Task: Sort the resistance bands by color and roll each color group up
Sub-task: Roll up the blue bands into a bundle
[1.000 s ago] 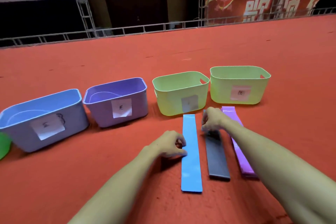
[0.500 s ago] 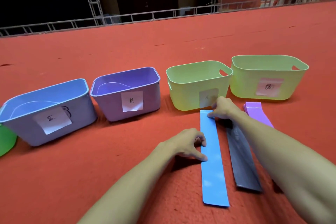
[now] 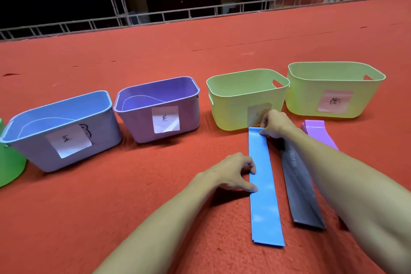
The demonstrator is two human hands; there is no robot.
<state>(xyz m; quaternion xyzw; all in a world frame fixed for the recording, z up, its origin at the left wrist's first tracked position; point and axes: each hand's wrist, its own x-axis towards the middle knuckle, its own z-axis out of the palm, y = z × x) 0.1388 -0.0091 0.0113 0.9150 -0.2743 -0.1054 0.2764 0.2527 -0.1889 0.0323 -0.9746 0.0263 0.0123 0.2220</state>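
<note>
Three flat resistance bands lie side by side on the red carpet. The blue band is leftmost, the black band is in the middle, and the purple band is on the right, mostly hidden under my right forearm. My right hand pinches the far end of the blue band. My left hand presses its fingertips on the blue band's left edge near the middle.
A row of labelled bins stands behind the bands: a blue bin, a purple bin, and two yellow-green bins. A green object sits at the far left. A metal railing borders the carpet's far edge.
My right hand has shifted left from the black band's far end to the blue band's far end and taken hold of it. My left hand has stayed on the blue band's edge.
</note>
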